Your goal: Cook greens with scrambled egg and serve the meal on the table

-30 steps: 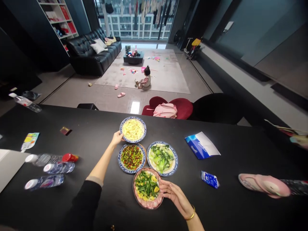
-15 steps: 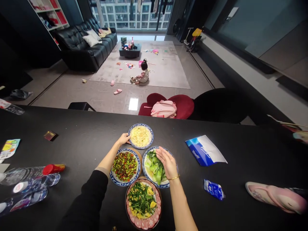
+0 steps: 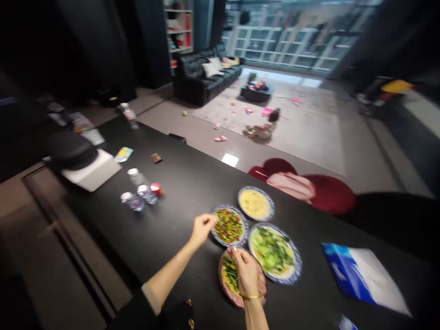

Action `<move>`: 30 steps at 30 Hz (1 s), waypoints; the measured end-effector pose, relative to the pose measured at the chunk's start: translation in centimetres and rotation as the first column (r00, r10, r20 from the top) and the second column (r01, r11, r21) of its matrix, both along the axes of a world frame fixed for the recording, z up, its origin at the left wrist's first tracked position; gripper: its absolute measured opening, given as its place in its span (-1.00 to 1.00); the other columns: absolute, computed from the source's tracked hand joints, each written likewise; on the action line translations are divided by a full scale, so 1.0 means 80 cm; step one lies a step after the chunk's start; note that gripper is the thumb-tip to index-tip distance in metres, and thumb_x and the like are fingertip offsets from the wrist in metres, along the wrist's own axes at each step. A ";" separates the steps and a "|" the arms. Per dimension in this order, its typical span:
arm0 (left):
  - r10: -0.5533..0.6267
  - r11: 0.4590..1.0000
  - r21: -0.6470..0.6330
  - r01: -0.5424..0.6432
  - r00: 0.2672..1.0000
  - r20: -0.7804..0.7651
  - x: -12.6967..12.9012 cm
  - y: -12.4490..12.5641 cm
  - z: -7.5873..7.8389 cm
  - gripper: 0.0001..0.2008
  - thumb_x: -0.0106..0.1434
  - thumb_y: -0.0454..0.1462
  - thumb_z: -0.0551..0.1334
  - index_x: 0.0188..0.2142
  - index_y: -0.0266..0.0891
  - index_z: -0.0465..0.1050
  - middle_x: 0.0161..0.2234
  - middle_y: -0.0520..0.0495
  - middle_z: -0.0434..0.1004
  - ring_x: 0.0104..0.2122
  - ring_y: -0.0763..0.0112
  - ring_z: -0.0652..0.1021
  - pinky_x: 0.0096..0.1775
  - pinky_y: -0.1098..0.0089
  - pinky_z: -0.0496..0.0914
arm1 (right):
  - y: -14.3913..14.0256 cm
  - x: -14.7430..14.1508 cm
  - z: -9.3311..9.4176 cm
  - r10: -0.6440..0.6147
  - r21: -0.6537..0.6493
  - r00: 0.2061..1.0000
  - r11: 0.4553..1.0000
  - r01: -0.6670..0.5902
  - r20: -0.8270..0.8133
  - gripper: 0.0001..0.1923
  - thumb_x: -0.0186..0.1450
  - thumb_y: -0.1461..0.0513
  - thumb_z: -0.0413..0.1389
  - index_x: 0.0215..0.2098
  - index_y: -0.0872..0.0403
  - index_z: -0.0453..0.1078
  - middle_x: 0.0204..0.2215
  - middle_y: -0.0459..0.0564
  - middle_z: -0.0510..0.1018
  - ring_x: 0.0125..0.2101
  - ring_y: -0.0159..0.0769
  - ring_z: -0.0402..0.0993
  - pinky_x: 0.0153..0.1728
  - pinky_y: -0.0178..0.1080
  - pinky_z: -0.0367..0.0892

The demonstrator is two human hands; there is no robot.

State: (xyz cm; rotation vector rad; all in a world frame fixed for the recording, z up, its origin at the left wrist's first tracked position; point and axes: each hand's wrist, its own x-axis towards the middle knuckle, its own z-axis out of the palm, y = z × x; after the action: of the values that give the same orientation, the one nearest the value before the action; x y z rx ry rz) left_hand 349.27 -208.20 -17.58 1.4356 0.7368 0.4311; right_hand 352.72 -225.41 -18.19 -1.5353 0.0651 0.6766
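A blue-rimmed plate of chopped green and red vegetables [image 3: 227, 226] stands on the dark table. My left hand [image 3: 202, 230] is closed in a pinch on its left rim. My right hand [image 3: 246, 270] has its fingers drawn together at the same plate's lower rim, and its palm covers part of the pink-rimmed plate [image 3: 262, 286] of greens and egg. Beside them is a plate of leafy greens [image 3: 273, 252]. A plate of pale shredded food [image 3: 255, 203] stands behind. Motion blur softens the fingertips.
Several bottles [image 3: 137, 190] stand left, near a white box [image 3: 98, 172] with a black cap [image 3: 70, 151] on it. A blue and white packet [image 3: 364, 275] lies right. Beyond the table are a red chair [image 3: 330, 195] with a pink bag [image 3: 292, 184] and a seated child [image 3: 264, 130].
The view has swung left and tilted. My left hand has left the shredded-food plate for the chopped-vegetable plate. My right hand has come from above the leafy greens to that plate's near rim.
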 end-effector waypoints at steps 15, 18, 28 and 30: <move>0.803 0.576 0.103 -0.811 0.538 -0.256 -0.759 0.070 -0.075 -0.42 0.14 0.16 0.04 -0.70 -0.21 0.45 -0.55 -0.13 0.58 -0.41 0.28 0.58 -0.23 0.36 0.41 | 0.365 -0.541 -0.073 0.934 -0.008 0.356 0.356 -0.934 -0.020 -0.38 -0.05 -0.25 0.10 -0.78 0.03 0.00 -0.80 -0.22 0.06 -0.70 -0.51 -0.07 -0.65 -0.34 -0.04; 0.856 0.498 0.086 -0.863 0.473 -0.208 -0.843 0.114 -0.054 -0.39 0.20 0.12 0.00 -0.75 -0.21 0.41 -0.59 -0.13 0.55 -0.46 0.31 0.57 -0.21 0.34 0.40 | 0.439 -0.666 -0.049 0.962 0.062 0.271 0.272 -0.960 -0.022 -0.38 -0.02 -0.24 0.09 -0.79 0.03 0.00 -0.80 -0.21 0.06 -0.70 -0.51 -0.07 -0.66 -0.35 -0.03; 0.826 0.563 0.025 -0.826 0.563 0.013 -0.959 0.351 -0.114 -0.61 0.03 0.04 0.27 -0.34 -0.22 0.55 -0.19 -0.24 0.53 -0.30 0.30 0.53 -0.25 0.35 0.42 | 0.665 -0.845 -0.055 0.957 0.028 0.284 0.286 -0.958 -0.053 -0.42 -0.10 -0.23 0.15 -0.78 0.04 0.11 -0.79 -0.17 0.17 -0.70 -0.45 0.08 -0.63 -0.30 0.11; 0.801 0.599 -0.023 -0.800 0.599 0.018 -0.982 0.436 -0.149 -0.60 0.05 0.06 0.24 -0.28 -0.16 0.55 -0.20 -0.24 0.54 -0.31 0.28 0.54 -0.26 0.32 0.42 | 0.737 -0.834 -0.088 0.945 -0.035 0.323 0.321 -0.946 -0.059 -0.47 -0.13 -0.22 0.17 -0.77 0.03 0.22 -0.75 -0.09 0.29 -0.68 -0.34 0.22 -0.59 -0.24 0.21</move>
State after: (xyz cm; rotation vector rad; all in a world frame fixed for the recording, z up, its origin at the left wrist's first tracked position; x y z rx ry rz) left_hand 270.70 -173.30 -29.52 0.9979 1.3653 1.1440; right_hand 285.99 -166.42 -25.26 -1.5224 -0.9181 1.6624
